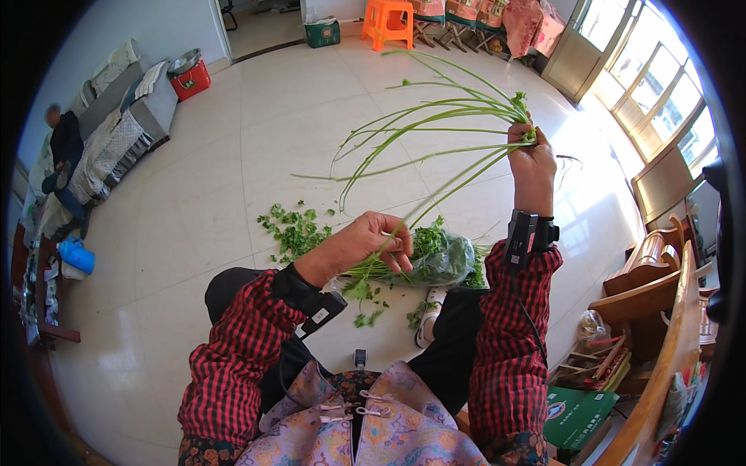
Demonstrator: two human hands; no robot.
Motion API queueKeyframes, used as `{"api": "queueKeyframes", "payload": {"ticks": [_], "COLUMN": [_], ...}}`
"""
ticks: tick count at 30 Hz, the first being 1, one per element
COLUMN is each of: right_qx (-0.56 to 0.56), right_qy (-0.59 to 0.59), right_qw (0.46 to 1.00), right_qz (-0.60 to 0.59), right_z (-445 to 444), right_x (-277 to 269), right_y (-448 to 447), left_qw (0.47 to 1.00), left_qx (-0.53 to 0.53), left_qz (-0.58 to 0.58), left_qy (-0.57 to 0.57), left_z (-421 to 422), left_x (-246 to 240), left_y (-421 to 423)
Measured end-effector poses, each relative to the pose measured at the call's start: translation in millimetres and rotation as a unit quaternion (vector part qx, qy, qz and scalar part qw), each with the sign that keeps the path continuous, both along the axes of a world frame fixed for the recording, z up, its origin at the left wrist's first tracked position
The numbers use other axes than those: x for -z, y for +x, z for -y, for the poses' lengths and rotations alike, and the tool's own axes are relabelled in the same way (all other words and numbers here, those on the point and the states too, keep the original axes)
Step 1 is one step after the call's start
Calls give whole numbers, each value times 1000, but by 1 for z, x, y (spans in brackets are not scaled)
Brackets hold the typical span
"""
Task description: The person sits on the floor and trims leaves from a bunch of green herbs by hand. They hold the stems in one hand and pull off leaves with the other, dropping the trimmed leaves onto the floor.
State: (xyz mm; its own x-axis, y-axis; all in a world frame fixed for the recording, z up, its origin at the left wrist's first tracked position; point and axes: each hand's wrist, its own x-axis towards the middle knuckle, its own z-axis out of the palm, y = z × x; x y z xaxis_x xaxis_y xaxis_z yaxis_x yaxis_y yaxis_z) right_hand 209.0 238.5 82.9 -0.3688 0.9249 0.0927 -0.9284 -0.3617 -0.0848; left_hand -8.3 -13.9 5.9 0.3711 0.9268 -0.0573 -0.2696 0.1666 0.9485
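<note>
My right hand (533, 154), raised at the upper right, grips a small bunch of leafy herb stems (431, 113), likely coriander, near the root end. Long thin stems arch leftward from it, and dark roots trail on its far side. My left hand (382, 239) is lower, at the middle, with bent fingers. One stem crosses in front of those fingers, its blurred leafy tip hanging below; whether they pinch it is unclear. Beneath lie more cut stems (370, 269) and a clear plastic bag (460, 259) with leafy greens. Torn leaves (294, 233) are heaped to the left.
Both wrists carry strapped devices with cables. A shoe (430, 320) stands near the bag on the tiled floor (192, 192). Wooden furniture (647, 291) and a green box (580, 416) are at right. Another person (64, 140) sits on the sofa at left. An orange stool (387, 24) stands far back.
</note>
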Motion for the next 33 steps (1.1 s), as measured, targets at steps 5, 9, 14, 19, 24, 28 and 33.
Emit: {"api": "queueKeyframes", "payload": {"ticks": [5, 9, 14, 19, 24, 28, 33], "right_qx": [68, 189, 234, 238, 236, 236, 220], "right_qy": [-6, -11, -17, -33, -36, -40, -50], "right_qw": [998, 976, 957, 951, 949, 950, 950], "right_qz": [15, 109, 171, 194, 205, 203, 216], "right_z": [-12, -25, -31, -29, -30, -33, -32], "right_x": [5, 6, 12, 13, 18, 21, 22], "right_y": [16, 31, 30, 20, 19, 21, 17], "left_qw": [998, 993, 992, 994, 993, 997, 993], "left_qx": [-43, -76, -82, -74, -28, 26, 90], "left_qz": [-39, -88, 2, -25, -115, -72, -60], "left_qy": [-37, -8, -93, -79, -29, -32, -52], "left_z": [3, 3, 1, 0, -2, 5, 8], "left_x": [9, 20, 20, 17, 21, 16, 4], "left_y": [3, -3, -3, 3, 3, 4, 9]}}
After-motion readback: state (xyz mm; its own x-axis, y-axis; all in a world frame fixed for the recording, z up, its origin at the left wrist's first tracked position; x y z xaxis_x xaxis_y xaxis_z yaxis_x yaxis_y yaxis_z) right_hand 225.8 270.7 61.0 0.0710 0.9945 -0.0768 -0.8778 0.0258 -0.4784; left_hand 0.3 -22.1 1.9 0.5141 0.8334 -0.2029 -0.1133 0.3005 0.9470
